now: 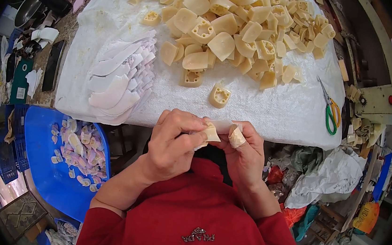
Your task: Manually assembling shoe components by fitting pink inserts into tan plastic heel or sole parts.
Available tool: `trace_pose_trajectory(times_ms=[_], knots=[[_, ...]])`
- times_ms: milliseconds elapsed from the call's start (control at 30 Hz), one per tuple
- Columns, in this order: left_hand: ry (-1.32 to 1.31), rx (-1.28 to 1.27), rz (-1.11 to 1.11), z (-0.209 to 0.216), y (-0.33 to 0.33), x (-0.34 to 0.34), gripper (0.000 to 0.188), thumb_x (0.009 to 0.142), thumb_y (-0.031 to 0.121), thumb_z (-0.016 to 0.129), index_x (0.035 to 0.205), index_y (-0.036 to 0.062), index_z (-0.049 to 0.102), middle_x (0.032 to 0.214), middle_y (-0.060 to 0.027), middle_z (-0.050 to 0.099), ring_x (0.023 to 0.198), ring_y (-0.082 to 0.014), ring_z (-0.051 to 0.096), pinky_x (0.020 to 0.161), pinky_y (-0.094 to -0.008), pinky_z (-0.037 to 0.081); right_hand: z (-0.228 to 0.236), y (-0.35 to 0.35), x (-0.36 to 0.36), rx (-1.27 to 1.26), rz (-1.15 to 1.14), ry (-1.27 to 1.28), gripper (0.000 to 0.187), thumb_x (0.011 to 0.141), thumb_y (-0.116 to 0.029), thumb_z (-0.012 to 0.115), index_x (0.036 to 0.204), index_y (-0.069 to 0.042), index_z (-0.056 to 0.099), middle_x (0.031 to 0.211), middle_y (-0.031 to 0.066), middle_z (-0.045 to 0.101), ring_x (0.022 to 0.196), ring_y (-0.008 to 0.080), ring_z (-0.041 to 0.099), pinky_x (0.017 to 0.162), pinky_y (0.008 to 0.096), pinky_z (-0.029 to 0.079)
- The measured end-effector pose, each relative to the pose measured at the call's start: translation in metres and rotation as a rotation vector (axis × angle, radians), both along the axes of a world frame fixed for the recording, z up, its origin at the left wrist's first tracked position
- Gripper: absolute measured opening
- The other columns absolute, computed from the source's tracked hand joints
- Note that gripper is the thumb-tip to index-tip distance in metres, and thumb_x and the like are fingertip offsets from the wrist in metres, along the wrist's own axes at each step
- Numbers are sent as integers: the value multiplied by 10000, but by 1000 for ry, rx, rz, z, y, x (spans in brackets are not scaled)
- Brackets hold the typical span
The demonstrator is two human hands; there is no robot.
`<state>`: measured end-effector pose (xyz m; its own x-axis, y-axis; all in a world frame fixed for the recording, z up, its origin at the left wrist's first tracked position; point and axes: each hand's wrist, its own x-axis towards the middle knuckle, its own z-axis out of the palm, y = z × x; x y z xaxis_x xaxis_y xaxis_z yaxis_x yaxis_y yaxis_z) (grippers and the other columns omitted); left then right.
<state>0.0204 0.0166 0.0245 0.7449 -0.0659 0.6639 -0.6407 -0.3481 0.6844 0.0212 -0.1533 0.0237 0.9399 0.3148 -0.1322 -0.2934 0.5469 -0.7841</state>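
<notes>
Both of my hands meet just in front of the table's near edge. My left hand [174, 138] is closed, its fingertips pinching one end of a small white sheet piece [222, 125]. My right hand [244, 151] is pinched on the other end. Cream wrapping, like tape, covers the right thumb [237, 138]; a similar cream patch shows at the left fingertips. Whether anything sits behind the white piece is hidden by my fingers. Just beyond my hands lies a single cream plastic shoe heel [219, 96] with holes in its face. A fanned stack of white cut pieces [120, 79] lies to the left.
A big heap of cream heels [243, 28] covers the far part of the white-sheeted table [169, 106]. Scissors [331, 109] with green and orange handles lie at the right. Left below stands a blue tub [37, 154] holding pinkish-white pieces. Crumpled plastic bags [335, 171] are at the right.
</notes>
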Motion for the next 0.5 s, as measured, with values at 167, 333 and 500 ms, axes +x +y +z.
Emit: trace_pose_trajectory(times_ms=[167, 333, 500], knots=[[-61, 379, 88, 6, -4, 3, 155, 633, 11, 622, 773, 31, 561, 835, -70, 548, 680, -209, 526, 563, -317, 340, 2, 2, 5, -32, 81, 45, 243, 983, -139, 393, 1112, 37, 500, 1220, 216, 546, 1095, 260, 566, 915, 373, 494], [-49, 493, 149, 10, -8, 5, 142, 655, 29, 611, 783, 38, 551, 800, -64, 521, 658, -206, 493, 560, -328, 344, 7, 10, 5, -344, 75, -64, 300, 988, -189, 399, 1149, 39, 509, 1167, 184, 588, 1050, 235, 591, 893, 336, 485], [97, 473, 145, 4, -3, 9, 152, 672, -19, 614, 785, 42, 532, 819, -88, 545, 695, -237, 525, 581, -351, 394, 2, 0, 17, -552, 168, -143, 379, 988, -286, 415, 1144, 40, 529, 1076, 138, 631, 979, 190, 612, 852, 319, 487]])
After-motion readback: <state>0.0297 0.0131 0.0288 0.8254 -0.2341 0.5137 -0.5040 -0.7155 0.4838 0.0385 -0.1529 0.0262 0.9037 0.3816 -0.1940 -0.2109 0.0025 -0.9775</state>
